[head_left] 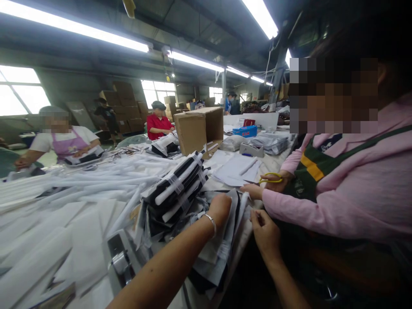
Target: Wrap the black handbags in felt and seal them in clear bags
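Note:
My left hand (220,211), a silver bangle on its wrist, is closed over layered grey and black sheet material (222,253) at the table's near edge. Its fingertips are hidden, so what it grips does not show. Just to the right, my right hand (266,234) has thumb and fingers pinched together beside a whitish edge of the material (243,210). Anything in that pinch is too small to make out. Left of my left hand lies a stack of black folded pieces (180,193) with white rolls strapped on. A tape dispenser (122,259) stands nearer to me.
A co-worker in a pink sleeve (299,210) sits close on my right, holding yellow-handled scissors (271,178). White strips (80,231) cover the table's left side. Beyond the stack are a cardboard box (191,133), white sheets (231,167) and a blue box (244,131). Other people work across the table.

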### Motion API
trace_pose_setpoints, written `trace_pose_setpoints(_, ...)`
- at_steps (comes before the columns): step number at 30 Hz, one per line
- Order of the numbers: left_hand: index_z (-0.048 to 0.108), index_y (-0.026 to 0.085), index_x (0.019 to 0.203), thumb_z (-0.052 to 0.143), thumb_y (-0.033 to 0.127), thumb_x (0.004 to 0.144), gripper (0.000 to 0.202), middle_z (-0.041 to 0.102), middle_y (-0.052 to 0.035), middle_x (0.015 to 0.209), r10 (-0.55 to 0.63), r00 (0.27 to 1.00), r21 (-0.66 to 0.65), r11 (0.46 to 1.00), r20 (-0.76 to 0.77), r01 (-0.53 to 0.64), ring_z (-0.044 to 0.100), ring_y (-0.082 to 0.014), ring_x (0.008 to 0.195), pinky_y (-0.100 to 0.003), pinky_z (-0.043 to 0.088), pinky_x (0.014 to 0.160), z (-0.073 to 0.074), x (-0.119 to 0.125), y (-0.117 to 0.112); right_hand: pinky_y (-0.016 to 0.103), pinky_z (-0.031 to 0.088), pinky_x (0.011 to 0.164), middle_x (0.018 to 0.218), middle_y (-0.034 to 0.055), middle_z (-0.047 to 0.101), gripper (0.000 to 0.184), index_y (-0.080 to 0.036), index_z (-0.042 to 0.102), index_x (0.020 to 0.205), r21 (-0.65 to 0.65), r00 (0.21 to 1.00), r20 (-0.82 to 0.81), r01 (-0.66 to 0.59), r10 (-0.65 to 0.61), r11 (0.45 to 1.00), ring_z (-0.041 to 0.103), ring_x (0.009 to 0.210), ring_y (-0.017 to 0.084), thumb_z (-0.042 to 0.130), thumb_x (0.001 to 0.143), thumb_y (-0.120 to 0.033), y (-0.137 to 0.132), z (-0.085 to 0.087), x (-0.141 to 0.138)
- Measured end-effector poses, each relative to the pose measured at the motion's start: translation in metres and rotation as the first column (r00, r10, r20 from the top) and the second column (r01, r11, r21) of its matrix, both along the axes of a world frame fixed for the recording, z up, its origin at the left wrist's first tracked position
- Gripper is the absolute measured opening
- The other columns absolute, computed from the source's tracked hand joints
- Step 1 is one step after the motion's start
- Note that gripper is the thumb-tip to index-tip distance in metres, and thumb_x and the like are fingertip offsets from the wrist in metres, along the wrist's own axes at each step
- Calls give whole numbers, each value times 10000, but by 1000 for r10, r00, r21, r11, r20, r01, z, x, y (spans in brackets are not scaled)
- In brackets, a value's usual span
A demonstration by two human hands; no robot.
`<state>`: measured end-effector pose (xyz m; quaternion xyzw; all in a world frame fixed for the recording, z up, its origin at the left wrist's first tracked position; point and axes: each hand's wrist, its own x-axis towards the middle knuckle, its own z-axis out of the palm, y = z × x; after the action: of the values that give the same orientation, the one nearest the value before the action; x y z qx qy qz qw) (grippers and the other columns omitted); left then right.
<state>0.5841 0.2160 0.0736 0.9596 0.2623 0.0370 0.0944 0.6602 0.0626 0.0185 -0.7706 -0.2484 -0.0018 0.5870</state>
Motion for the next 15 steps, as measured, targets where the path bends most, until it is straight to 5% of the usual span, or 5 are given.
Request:
trace_pose_setpoints(4, 598, 165, 1248, 628, 344, 969, 332, 619, -101, 1252, 29, 999, -18, 999, 31, -28, 647, -238, 1053, -445, 558, 889, 4, -7, 8, 335, 455, 664, 662, 52, 719, 378, -249, 705, 740, -63, 999, -3, -41, 41, 997, 671, 697, 279, 586, 777, -606, -7, 10, 6)
trace_pose_setpoints(10, 612, 177, 1224, 617, 347, 976, 301, 626, -93, 1244, 136, 984, -75, 989, 111, -128, 645, -234, 1056, -445, 553, 898, 14, -22, 14, 351, 497, 737, 845, 76, 761, 460, -229, 737, 838, -41, 999, -18, -49, 48, 998, 689, 816, 300, 591, 749, -656, 6, 11, 2)
trace_pose_setpoints(15, 610, 176, 1226, 617, 346, 976, 302, 628, -92, 1239, 102, 984, -117, 990, 145, -85, 649, -230, 1045, -441, 558, 889, 10, -24, 7, 355, 498, 751, 782, 57, 740, 442, -232, 714, 789, -24, 995, -47, -89, 88, 996, 679, 772, 284, 628, 737, -662, 25, 9, -8)
